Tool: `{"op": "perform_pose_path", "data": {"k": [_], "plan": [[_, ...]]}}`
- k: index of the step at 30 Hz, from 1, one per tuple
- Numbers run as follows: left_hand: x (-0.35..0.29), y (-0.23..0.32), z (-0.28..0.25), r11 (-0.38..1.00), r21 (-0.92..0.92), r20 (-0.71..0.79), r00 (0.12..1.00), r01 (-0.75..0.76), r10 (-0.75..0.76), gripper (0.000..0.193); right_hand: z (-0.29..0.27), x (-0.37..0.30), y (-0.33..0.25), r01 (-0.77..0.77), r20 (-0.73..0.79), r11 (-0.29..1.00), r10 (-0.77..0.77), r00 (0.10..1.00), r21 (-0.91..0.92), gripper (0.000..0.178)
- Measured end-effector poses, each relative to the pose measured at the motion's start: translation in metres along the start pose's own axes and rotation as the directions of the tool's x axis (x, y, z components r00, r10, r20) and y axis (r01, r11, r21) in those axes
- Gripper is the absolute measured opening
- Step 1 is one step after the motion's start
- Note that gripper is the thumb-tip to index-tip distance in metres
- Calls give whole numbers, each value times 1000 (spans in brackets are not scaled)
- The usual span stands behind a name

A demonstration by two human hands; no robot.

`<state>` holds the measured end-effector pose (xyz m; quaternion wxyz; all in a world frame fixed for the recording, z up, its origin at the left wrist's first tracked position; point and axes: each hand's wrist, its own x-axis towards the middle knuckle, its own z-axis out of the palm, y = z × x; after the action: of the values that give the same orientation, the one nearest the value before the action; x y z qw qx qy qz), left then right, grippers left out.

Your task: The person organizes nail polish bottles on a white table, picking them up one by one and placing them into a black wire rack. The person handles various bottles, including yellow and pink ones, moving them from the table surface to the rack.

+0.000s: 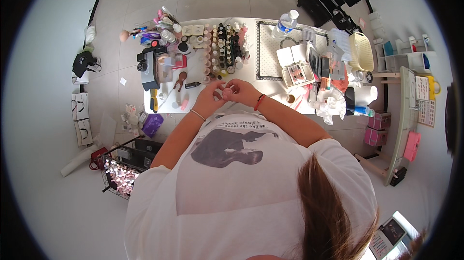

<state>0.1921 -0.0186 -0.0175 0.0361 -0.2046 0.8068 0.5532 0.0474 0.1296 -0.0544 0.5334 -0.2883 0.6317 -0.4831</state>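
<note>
Near the front edge of the white table, my two hands meet with their fingertips together. My left hand (210, 97) is closed, its fingertips bent in against the other hand. My right hand (242, 93) is closed too, its fingers curled in a pinch. Something small and pinkish may sit between the fingertips, but it is too small to name. Just beyond the hands stand rows of small bottles (223, 50) with white, black and pink caps. A short black tube (192, 85) lies left of my left hand, close to a brown spoon-shaped object (181, 80).
An opened white case (295, 66) lies right of the hands, before a clear bottle with a white cap (286, 24). Crumpled tissue (332, 108) hangs at the front right edge. A cream basket (360, 51) stands far right. Brushes and jars crowd the back left; a wire cart (126, 163) stands below left.
</note>
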Motion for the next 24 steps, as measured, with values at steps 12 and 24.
{"op": "perform_pose_path", "data": {"k": [12, 24], "plan": [[-33, -59, 13, 987, 149, -297, 949, -65, 107, 46, -74, -13, 10, -88, -485, 909, -133, 864, -407, 46], [-72, -76, 22, 973, 20, -483, 854, 232, -194, 41, -102, 11, 34, -59, -243, 484, -327, 913, -873, 32]]}}
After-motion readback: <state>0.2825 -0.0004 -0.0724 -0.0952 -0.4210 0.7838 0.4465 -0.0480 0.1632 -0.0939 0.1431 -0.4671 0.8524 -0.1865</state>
